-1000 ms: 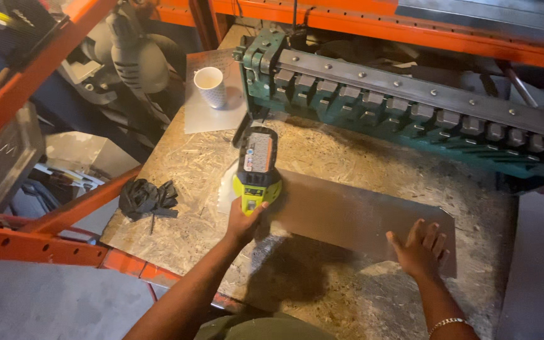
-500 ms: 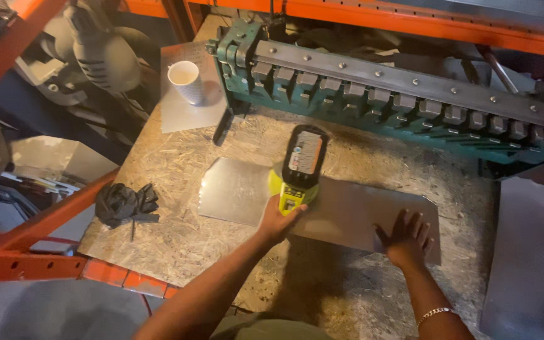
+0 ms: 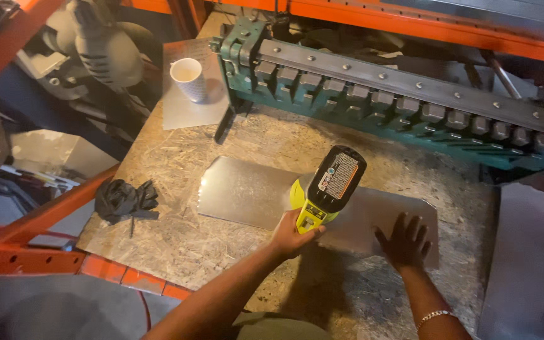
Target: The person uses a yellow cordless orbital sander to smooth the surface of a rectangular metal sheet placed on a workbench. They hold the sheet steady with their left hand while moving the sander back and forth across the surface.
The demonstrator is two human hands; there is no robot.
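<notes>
Tool head of the yellow cordless power tool (image 3: 324, 194) is hidden beneath its battery pack; contact point with the metal sheet (image 3: 247, 192) not visible. Bending brake (image 3: 398, 101) is cut off at the right edge. Paper cup (image 3: 188, 77) stands on a smaller metal plate (image 3: 184, 110); contents hard to make out. Left hand (image 3: 294, 232) is closed around the tool's handle, over the sheet's middle. Right hand (image 3: 404, 239) lies flat, fingers spread, pressing the sheet's right part. Sheet lies flat on the chipboard bench (image 3: 177, 252). Black gloves (image 3: 124, 200) lie well left.
</notes>
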